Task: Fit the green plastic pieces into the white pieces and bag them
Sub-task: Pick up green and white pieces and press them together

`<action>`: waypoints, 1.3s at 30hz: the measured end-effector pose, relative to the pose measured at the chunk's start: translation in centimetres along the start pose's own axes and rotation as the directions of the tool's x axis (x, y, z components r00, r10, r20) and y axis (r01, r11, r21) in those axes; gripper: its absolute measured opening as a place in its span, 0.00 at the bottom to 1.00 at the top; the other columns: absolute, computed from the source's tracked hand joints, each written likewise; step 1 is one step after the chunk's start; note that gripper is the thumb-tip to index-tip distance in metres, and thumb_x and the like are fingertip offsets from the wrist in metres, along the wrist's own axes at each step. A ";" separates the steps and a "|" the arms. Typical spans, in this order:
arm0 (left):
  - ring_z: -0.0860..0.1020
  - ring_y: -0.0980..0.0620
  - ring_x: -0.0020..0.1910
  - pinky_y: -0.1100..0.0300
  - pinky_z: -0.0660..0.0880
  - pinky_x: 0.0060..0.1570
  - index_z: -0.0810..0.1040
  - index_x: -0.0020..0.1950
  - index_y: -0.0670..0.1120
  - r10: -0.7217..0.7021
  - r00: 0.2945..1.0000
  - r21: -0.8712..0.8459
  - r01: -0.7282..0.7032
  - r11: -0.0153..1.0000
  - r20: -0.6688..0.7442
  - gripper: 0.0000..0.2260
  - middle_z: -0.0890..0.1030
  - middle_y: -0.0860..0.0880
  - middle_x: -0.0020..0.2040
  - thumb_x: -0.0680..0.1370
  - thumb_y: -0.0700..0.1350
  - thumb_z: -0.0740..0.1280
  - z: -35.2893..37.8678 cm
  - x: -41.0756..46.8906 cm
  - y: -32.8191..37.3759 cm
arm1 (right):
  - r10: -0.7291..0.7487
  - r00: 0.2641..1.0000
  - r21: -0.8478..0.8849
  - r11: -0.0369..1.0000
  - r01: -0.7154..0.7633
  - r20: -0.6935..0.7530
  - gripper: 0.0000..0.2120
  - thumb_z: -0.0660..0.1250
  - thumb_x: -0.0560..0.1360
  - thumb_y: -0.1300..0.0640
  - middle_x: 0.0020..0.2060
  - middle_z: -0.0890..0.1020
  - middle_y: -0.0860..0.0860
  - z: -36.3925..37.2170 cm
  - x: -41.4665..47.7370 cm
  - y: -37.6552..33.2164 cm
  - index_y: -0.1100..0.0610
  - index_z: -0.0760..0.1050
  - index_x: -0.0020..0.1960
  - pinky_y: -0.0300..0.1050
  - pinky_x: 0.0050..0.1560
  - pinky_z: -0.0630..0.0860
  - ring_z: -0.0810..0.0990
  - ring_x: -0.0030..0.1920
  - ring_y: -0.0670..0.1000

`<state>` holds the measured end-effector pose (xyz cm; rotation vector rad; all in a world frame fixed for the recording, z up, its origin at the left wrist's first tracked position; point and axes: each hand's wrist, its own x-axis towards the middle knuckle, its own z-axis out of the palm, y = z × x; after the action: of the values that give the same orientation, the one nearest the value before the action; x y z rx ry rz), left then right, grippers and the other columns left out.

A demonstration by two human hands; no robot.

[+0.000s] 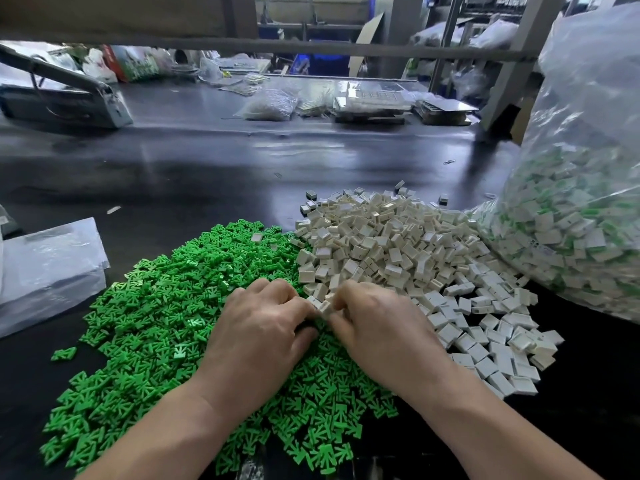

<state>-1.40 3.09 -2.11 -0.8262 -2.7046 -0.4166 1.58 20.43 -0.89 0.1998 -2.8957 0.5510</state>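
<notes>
Left hand (263, 327) and right hand (377, 327) both pinch a white piece (321, 305), likely light, stiff and slick, best held by its flat sides.

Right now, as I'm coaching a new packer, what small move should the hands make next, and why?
Probably finish pushing a green part into the white piece. The left hand and right hand both pinch it at the edge of the green pile; whether green is seated yet is hidden. The bag of finished ones lies to the right.
</notes>
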 end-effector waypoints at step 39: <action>0.80 0.50 0.36 0.62 0.75 0.31 0.83 0.50 0.48 -0.278 0.936 -0.969 0.242 0.057 0.218 0.06 0.83 0.44 0.41 0.74 0.44 0.72 -1.2 -0.5 0.1 | -0.038 0.899 0.882 -0.178 -0.436 0.436 0.09 0.66 0.77 0.67 0.41 0.83 0.60 -1.3 0.0 0.6 0.63 0.75 0.57 0.37 0.22 0.69 0.74 0.26 0.47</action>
<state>-0.68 2.50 -1.19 -0.4431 -2.1312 -2.5366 1.66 21.51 0.12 -0.0532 -1.7484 3.0265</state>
